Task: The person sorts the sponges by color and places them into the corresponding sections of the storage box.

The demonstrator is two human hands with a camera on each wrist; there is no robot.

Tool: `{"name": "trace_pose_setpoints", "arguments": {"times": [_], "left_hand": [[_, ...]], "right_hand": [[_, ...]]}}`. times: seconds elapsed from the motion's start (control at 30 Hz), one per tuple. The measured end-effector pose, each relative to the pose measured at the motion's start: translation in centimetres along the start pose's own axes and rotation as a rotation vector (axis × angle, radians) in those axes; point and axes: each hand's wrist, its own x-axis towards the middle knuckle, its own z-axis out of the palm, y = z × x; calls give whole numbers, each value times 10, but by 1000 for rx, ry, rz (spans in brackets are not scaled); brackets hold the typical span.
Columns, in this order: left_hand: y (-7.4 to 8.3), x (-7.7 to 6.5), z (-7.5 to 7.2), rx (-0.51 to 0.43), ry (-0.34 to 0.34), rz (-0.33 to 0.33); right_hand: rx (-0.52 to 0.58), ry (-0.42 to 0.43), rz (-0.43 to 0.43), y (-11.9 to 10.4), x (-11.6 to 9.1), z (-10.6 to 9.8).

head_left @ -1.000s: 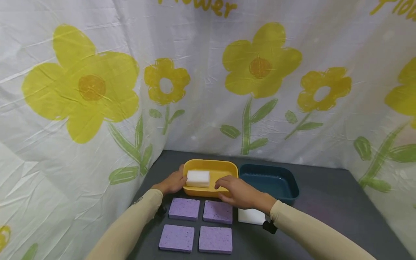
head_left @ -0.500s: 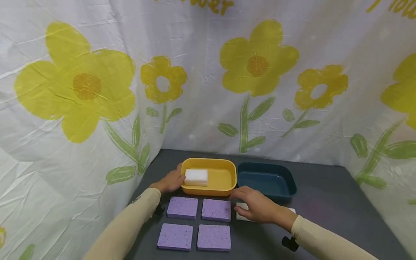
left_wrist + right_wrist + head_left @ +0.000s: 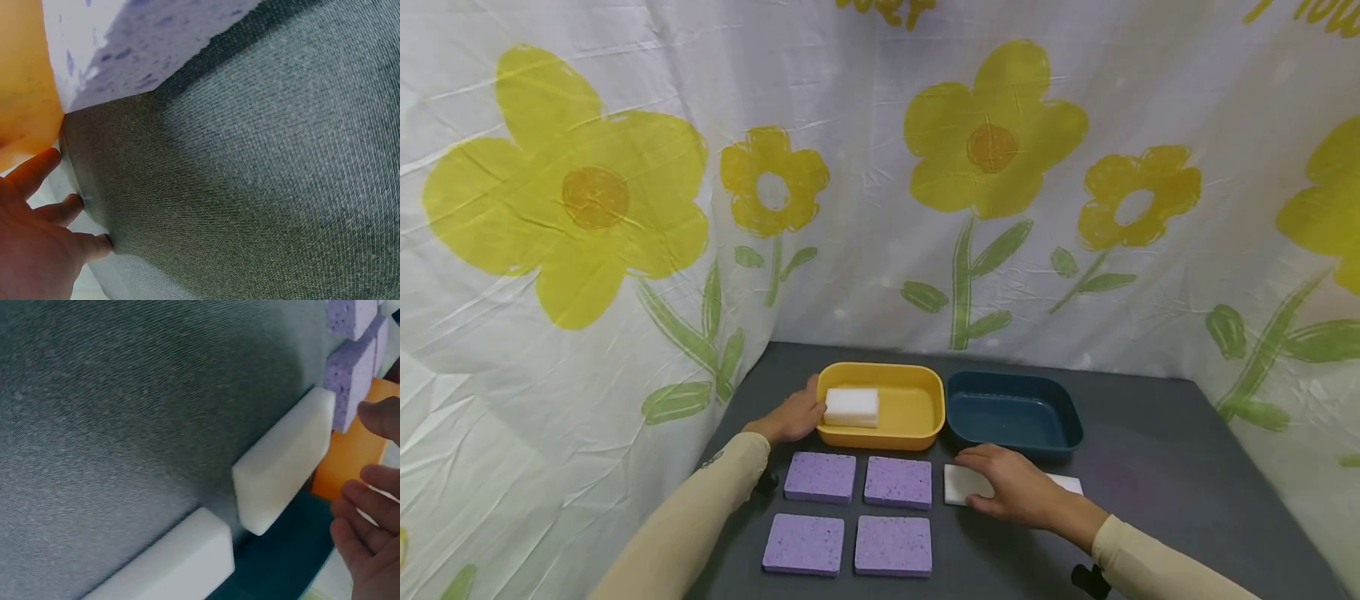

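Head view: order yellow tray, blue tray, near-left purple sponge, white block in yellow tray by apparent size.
Blue tray, yellow tray: too alike to rank
Near-left purple sponge
White block

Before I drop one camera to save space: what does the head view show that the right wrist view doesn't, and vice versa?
Only head: the inside of the yellow tray, with a white block, and printed yellow flowers.
Only right wrist: the gap between two white blocks on the table, which the right hand hides from the head camera.
Both: those two blocks, purple sponges, yellow tray, blue tray, right hand.
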Motion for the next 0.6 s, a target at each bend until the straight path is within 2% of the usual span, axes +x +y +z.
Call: {"name": "trace_pose_setpoints", "arguments": {"times": [0.07, 0.27, 0.43, 0.6], "left_hand": [[6, -4, -3, 2, -4, 8], [-14, 8, 5, 24, 15, 31], [-13, 8, 4, -5, -6, 19], [-23, 14, 9, 17, 14, 10]], "right_hand": [[-16, 8, 2, 3, -1, 2], [-42, 33, -6, 11, -1, 13], [-27, 20, 5, 14, -2, 21], [-8, 7, 49, 15, 0, 25]]}}
